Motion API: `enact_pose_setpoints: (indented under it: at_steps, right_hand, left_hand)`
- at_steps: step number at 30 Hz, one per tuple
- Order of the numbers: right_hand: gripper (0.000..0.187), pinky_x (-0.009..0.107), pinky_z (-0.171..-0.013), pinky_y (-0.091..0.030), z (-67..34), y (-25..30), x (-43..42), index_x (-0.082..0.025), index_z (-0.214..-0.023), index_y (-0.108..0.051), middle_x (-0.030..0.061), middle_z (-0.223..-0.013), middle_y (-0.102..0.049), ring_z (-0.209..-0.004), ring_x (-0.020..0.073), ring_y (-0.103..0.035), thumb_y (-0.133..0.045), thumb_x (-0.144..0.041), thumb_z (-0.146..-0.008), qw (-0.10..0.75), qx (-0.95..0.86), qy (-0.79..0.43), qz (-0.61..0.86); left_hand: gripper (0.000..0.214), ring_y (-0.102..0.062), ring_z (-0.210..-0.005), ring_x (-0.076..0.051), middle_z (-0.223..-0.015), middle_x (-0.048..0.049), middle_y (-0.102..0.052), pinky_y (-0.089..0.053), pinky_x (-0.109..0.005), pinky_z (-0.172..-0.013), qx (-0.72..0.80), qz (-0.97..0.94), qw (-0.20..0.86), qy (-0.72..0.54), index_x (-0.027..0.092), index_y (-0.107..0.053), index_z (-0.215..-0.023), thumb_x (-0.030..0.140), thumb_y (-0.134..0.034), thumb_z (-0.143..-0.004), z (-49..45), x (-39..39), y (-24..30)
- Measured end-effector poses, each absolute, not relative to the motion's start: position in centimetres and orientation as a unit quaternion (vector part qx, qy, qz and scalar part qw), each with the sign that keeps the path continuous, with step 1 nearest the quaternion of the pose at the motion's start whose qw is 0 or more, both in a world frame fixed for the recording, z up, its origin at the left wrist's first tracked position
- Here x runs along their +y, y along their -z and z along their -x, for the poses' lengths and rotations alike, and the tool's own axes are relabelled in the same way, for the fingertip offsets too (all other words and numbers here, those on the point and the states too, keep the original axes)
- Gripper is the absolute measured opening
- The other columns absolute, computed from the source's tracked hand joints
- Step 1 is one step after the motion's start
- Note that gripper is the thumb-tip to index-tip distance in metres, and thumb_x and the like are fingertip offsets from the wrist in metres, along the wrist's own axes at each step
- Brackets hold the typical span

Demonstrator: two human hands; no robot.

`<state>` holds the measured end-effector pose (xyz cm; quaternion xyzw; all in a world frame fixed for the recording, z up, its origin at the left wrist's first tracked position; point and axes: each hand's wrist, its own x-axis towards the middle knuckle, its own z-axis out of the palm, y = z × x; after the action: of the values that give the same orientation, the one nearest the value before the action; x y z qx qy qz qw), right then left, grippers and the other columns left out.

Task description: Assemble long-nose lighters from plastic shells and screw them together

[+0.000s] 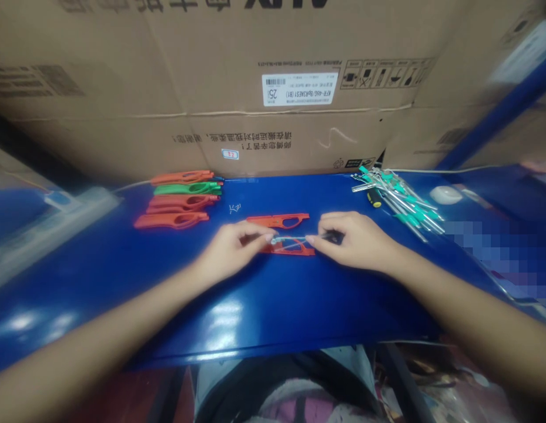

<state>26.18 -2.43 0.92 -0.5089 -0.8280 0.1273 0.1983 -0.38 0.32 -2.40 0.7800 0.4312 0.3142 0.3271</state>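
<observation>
My left hand [237, 247] is closed in a pinch on one end of a thin silvery piece [292, 238], its exact kind too blurred to tell. The fingers of my right hand [354, 238] close on its other end, and something dark shows between them. Right behind the piece lies an orange plastic handle shell [275, 221] with an oval opening. A second orange handle shell [301, 251] lies on the table beneath the piece, partly covered by it and my left fingers.
On the left sit several orange handles [173, 220] and a green handle [184, 188]. At the right lies a pile of metal rods with teal parts [402, 200], beside a black-and-yellow tool handle [375, 198]. A cardboard box [167, 82] stands behind the blue table [255, 311].
</observation>
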Motion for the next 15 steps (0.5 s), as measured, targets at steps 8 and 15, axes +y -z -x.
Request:
enact_pose_setpoints:
  at_steps: [8, 15]
  right_hand:
    - [0.031, 0.027, -0.058, -0.026, -26.38, -1.03, -2.11, -0.021, -0.073, -0.050, -0.0011, -0.071, -0.061, -0.064, 0.0137, -0.050, -0.059, -0.046, -0.090, 0.112, -0.833, -0.103, 0.532]
    - [0.030, 0.026, -0.057, -0.026, -26.02, -0.85, -2.26, -0.022, -0.079, -0.049, -0.0025, -0.071, -0.062, -0.062, 0.0138, -0.050, -0.057, -0.049, -0.091, 0.077, -0.826, -0.147, 0.539]
  left_hand:
    - [0.022, -0.071, -0.092, -0.021, -0.102, -0.0049, -0.079, -0.054, -0.033, -0.082, 0.395, -0.820, 0.281, -0.304, 0.022, -0.079, -0.106, 0.033, -0.068, -0.091, 0.90, 0.72, 2.41]
    - [0.019, -0.067, -0.093, -0.020, -0.103, -0.0030, -0.078, -0.042, -0.036, -0.082, 0.317, -0.903, 0.127, -0.259, 0.025, -0.076, -0.110, 0.026, -0.063, -0.097, 1.20, 0.93, 2.87]
